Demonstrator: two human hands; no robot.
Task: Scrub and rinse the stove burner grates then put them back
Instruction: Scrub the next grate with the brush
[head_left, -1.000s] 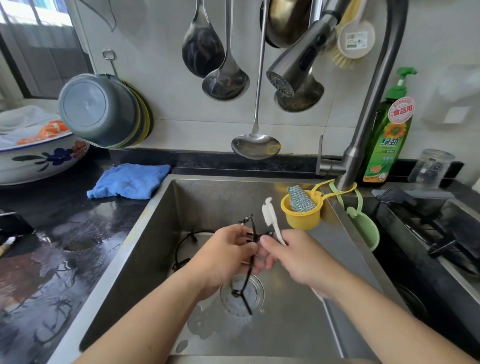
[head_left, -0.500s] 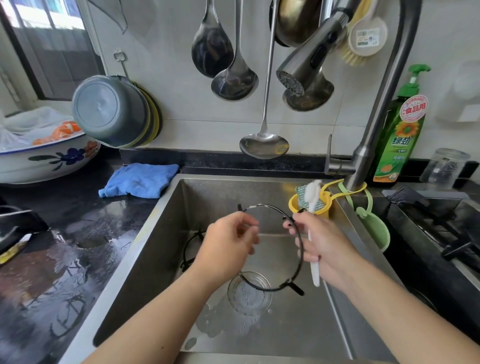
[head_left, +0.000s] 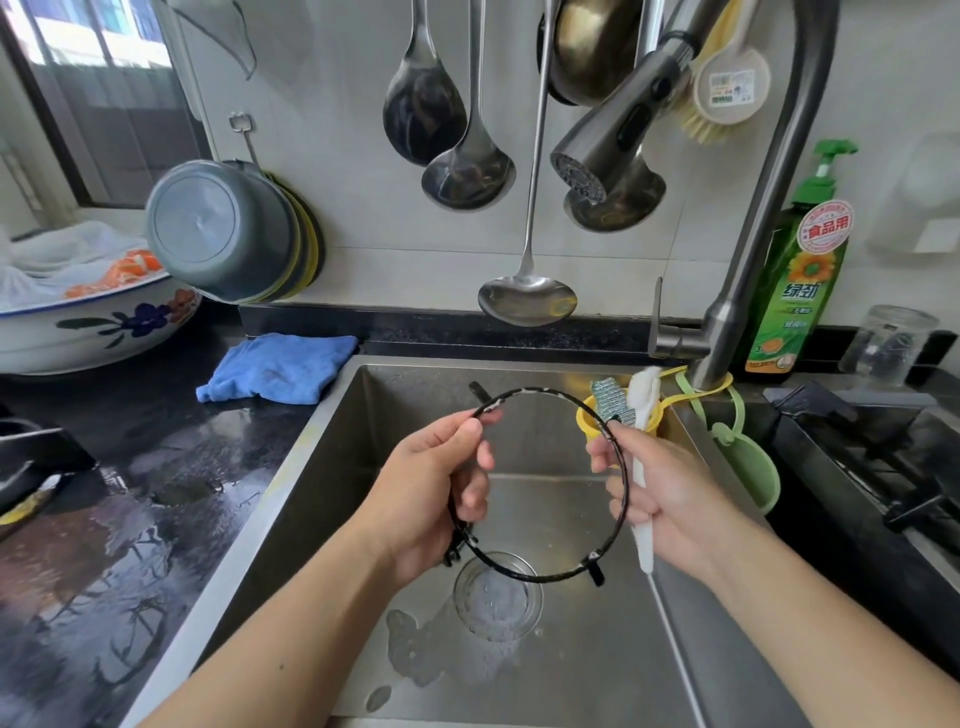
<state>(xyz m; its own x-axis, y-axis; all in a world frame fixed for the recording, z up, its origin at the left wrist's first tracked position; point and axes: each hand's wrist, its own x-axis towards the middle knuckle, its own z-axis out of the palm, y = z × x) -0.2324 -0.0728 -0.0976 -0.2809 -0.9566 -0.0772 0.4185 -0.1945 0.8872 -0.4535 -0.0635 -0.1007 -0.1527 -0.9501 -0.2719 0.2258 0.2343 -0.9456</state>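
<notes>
A black ring-shaped burner grate with short feet hangs over the steel sink, its open face turned toward me. My left hand grips the ring's left side, thumb near the top. My right hand holds a white brush upright by its handle, and its fingers also pinch the ring's right side. The second grate seen earlier in the sink is hidden behind my left hand. The stove lies at the right edge.
The faucet head hangs above the sink, with no water running. A yellow cup with a scourer and a green holder hang on the sink's right wall. Ladles hang on the wall. Left: wet black counter, blue cloth, flowered bowl. Soap bottle at right.
The grate has turned from edge-on to facing me and has risen. My right hand moved from brushing it to holding its right side, the brush now upright.
</notes>
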